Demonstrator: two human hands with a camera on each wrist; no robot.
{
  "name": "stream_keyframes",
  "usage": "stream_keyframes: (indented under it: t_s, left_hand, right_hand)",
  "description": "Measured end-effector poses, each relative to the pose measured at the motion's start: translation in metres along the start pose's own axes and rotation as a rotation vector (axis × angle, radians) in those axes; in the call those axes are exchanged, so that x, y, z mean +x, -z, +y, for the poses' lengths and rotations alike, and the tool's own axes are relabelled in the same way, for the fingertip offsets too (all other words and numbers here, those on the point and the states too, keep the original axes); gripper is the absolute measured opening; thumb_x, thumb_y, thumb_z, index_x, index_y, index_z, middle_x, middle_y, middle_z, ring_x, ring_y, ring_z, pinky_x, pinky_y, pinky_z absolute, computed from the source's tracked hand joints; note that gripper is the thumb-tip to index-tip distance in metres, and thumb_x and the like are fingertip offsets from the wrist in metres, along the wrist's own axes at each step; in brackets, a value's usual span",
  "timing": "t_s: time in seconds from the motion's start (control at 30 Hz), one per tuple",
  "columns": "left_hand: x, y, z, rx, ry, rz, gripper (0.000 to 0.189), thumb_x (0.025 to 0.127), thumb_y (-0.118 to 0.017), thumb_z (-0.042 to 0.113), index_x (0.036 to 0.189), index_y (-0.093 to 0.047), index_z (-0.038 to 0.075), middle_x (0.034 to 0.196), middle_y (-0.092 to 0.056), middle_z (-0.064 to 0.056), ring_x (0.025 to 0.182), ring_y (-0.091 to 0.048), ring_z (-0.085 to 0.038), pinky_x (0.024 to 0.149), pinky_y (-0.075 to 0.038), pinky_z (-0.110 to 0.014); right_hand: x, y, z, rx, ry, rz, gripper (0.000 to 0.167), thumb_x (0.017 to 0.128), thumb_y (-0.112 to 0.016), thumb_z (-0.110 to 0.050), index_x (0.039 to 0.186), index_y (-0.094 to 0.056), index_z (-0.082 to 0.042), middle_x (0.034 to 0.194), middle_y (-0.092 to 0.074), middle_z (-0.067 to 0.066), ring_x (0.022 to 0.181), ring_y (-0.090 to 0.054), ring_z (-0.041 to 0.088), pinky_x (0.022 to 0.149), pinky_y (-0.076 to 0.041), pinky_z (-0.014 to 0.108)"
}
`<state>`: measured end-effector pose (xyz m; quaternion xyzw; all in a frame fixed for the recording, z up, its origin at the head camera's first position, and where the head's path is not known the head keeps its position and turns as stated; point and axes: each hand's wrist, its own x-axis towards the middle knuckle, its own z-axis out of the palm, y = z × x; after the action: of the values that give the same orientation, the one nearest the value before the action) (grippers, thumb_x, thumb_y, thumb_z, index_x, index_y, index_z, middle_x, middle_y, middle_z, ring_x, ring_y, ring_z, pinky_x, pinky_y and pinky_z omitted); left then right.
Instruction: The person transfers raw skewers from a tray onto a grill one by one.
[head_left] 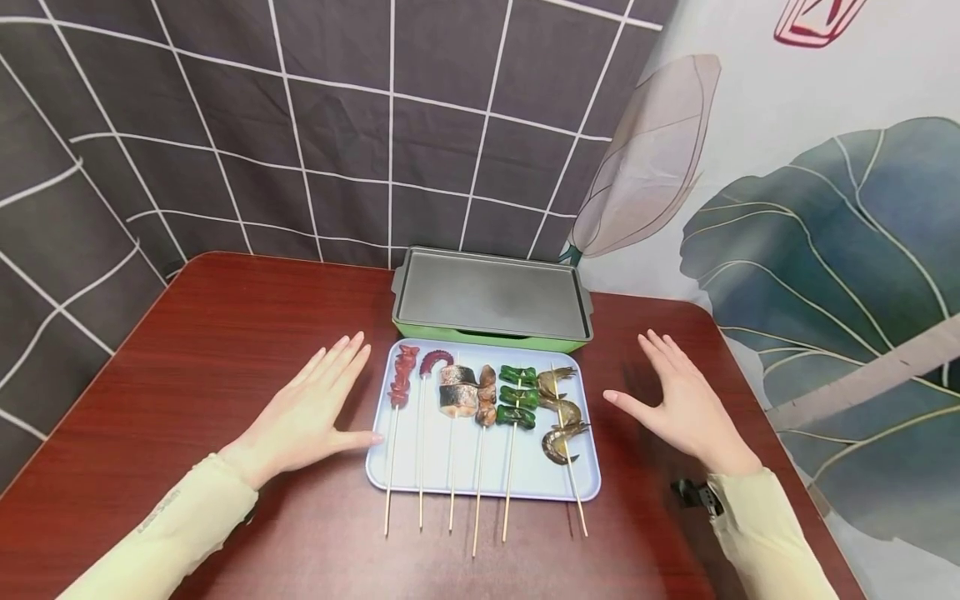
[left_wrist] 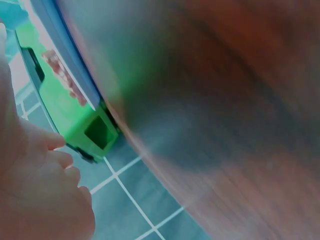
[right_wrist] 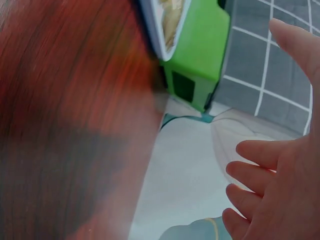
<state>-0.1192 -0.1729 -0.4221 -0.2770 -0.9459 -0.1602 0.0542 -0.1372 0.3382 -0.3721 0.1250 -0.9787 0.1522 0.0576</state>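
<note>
My left hand [head_left: 311, 417] is spread out left of a pale blue tray [head_left: 442, 482], its thumb tip at the tray's left edge; whether it touches cannot be told. To the right of the tray hovers my right hand [head_left: 686, 408], fingers extended, holding nothing. Several skewers lie side by side on the tray, sticks toward me: a red meat skewer [head_left: 402, 375], a curled tentacle skewer [head_left: 435, 360], a fish skewer [head_left: 458, 392], a brown meat skewer [head_left: 487, 396], a green pepper skewer [head_left: 517, 396] and a shrimp skewer [head_left: 564, 412].
Directly behind the tray stands a green grill [head_left: 491, 335] with a flat dark grey top plate [head_left: 491, 292]. Both sit on a reddish-brown wooden table [head_left: 300, 533]. A dark gridded cloth [head_left: 337, 125] hangs behind, and a leaf-patterned cloth [head_left: 840, 250] hangs at the right.
</note>
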Motion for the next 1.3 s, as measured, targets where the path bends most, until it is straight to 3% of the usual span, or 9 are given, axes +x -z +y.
stream_keyframes:
  t_s: [0.5, 0.8, 1.03, 1.3]
  left_hand:
    - [-0.018, -0.008, 0.024, -0.009, -0.113, 0.008, 0.119, 0.081, -0.065, 0.077, 0.158, -0.027, -0.005, 0.165, -0.022, -0.019, 0.152, -0.02, -0.034, 0.124, -0.01, -0.043]
    - [-0.022, -0.011, 0.03, -0.012, -0.116, -0.043, 0.117, 0.082, -0.069, 0.073, 0.156, -0.029, -0.008, 0.165, -0.023, -0.02, 0.152, -0.02, -0.033, 0.124, -0.013, -0.045]
    - [-0.023, -0.011, 0.032, -0.032, -0.115, -0.086, 0.122, 0.079, -0.065, 0.079, 0.156, -0.029, -0.008, 0.164, -0.025, -0.021, 0.151, -0.022, -0.035, 0.122, -0.017, -0.049]
    - [-0.022, -0.012, 0.035, -0.044, -0.082, -0.12, 0.114, 0.086, -0.06, 0.076, 0.156, -0.029, -0.008, 0.163, -0.027, -0.02, 0.151, -0.022, -0.034, 0.122, -0.018, -0.051]
  right_hand:
    - [-0.025, 0.017, -0.036, 0.011, 0.022, -0.016, 0.102, 0.084, -0.075, -0.063, 0.158, -0.036, -0.004, 0.16, -0.036, 0.017, 0.148, -0.029, 0.038, 0.107, -0.035, 0.067]
    - [-0.039, 0.018, -0.053, 0.018, 0.044, -0.038, 0.099, 0.083, -0.074, -0.065, 0.156, -0.041, -0.007, 0.157, -0.041, 0.014, 0.145, -0.034, 0.038, 0.105, -0.04, 0.065]
    - [-0.047, 0.015, -0.062, 0.052, 0.059, -0.069, 0.096, 0.084, -0.074, -0.065, 0.156, -0.042, -0.009, 0.156, -0.043, 0.013, 0.144, -0.037, 0.036, 0.106, -0.04, 0.063]
    - [-0.055, 0.003, -0.066, 0.104, 0.086, -0.062, 0.085, 0.088, -0.076, -0.055, 0.152, -0.048, -0.006, 0.151, -0.05, 0.013, 0.137, -0.048, 0.034, 0.105, -0.044, 0.058]
